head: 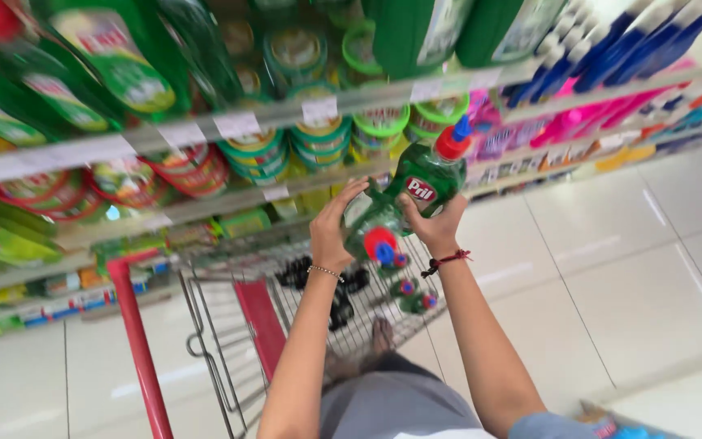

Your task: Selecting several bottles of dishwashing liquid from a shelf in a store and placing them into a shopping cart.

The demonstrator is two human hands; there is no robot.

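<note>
My right hand (430, 225) grips a green bottle of liquid with a red and blue cap (432, 172), held up in front of the shelves. My left hand (332, 229) holds a second green bottle (370, 230) whose red and blue cap points down toward me. Both hands are raised above a wire shopping cart (213, 341). Several more green bottles with red caps (413, 296) lie in the cart's basket. A bead bracelet sits on my left wrist and a dark red cord on my right.
Store shelves (229, 122) run across the top, packed with green bottles, round green tubs, blue bottles and pink bottles. The cart has a red handle (140, 341). White floor tiles (611, 268) stretch to the right. My foot shows under the cart.
</note>
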